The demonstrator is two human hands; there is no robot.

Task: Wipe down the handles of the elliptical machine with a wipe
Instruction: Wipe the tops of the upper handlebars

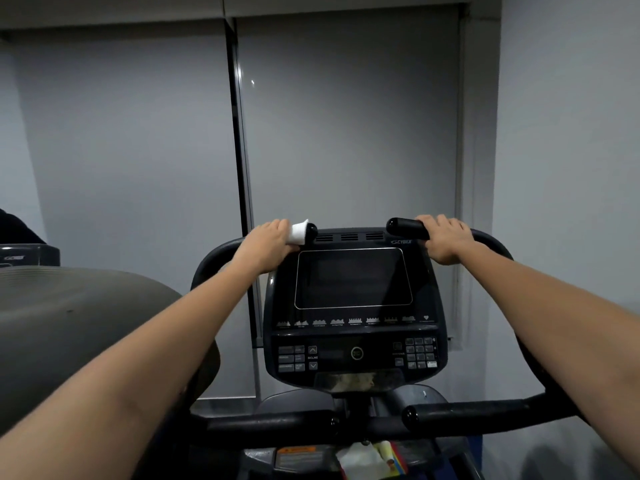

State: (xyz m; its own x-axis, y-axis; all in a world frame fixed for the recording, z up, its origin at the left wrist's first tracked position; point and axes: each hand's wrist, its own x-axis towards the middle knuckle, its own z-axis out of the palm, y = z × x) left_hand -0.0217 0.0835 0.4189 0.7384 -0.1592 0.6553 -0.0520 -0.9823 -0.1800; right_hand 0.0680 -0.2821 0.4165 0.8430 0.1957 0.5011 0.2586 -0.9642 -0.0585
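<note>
Grey wall bkgd; left hand (266,243) grips white wipe (299,232) round upper-left handle (311,232), right hand (445,237) clenches matte upper-right handle (405,227).

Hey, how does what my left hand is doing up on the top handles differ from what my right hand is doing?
The left hand grips the upper left handle through a white wipe; the right hand grips the upper right handle bare. The left hand sits near its handle's tip, with only the end cap showing; the right hand leaves more of its black grip exposed. Both curl round a handle above the console.
</note>
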